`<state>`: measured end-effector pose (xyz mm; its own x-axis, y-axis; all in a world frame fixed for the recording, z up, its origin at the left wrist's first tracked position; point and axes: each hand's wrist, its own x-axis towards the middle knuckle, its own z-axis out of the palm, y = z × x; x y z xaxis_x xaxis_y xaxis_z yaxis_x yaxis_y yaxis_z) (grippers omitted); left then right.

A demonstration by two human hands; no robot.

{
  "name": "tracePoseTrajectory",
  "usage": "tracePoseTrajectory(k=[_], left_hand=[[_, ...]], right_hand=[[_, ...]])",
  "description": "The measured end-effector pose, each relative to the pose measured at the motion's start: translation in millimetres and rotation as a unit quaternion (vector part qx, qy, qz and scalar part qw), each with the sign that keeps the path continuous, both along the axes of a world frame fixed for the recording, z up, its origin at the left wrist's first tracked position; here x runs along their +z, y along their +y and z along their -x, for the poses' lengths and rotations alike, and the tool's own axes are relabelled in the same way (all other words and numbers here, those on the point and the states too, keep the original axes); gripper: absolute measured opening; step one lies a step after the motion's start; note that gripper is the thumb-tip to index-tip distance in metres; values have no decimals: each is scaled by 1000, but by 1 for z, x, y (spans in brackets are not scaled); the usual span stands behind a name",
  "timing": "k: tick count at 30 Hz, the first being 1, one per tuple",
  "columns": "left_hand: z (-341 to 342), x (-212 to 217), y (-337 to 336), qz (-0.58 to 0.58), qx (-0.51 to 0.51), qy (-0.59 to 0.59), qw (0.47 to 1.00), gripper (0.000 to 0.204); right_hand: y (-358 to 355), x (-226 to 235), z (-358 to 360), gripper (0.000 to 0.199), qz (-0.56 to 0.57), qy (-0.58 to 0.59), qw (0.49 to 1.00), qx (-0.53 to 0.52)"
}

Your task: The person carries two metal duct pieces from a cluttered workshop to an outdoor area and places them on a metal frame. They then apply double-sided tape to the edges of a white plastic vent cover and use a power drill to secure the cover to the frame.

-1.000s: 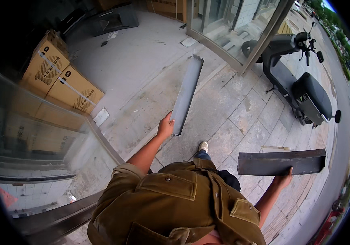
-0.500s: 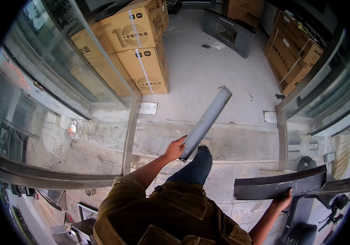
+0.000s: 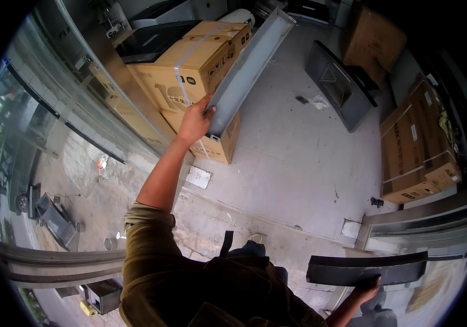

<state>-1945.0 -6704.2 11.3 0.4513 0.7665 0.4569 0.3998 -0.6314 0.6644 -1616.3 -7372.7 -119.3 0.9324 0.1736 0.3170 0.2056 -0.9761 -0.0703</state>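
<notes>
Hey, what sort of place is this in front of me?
Probably an appliance shop or storeroom: strapped, stacked cartons, a dark vented unit on the floor, and glass panels flanking the entrance.

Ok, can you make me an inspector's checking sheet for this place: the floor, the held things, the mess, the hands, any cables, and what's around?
Floor: pale grey floor, marked and scuffed.
Held things: long pale-grey strip, tilted; shorter dark strip, roughly level in the picture.
Mess: whitish scrap and small dark clump on the floor.
Hands: left hand grips the pale strip's near end; right hand holds the dark strip's lower edge.
Cables: nothing seen for certain.
Surroundings: stacked cartons at left, strapped carton at right, dark vented panel ahead.
</notes>
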Motion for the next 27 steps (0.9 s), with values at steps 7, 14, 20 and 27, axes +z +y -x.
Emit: tracePoseTrajectory(k=[7, 14, 20, 27], left_hand=[[-18, 99, 186, -63, 214, 180, 958, 43], [10, 99, 264, 16, 250, 287, 925, 45], [-9, 127, 251, 75, 332, 422, 840, 47], [-235, 142, 220, -29, 217, 191, 957, 35]], right_hand=[[96, 48, -106, 36, -399, 57, 915, -25], [187, 64, -230, 34, -261, 57, 959, 97], [268, 58, -369, 32, -594, 246, 765, 36], [398, 170, -423, 19, -781, 322, 535, -2]])
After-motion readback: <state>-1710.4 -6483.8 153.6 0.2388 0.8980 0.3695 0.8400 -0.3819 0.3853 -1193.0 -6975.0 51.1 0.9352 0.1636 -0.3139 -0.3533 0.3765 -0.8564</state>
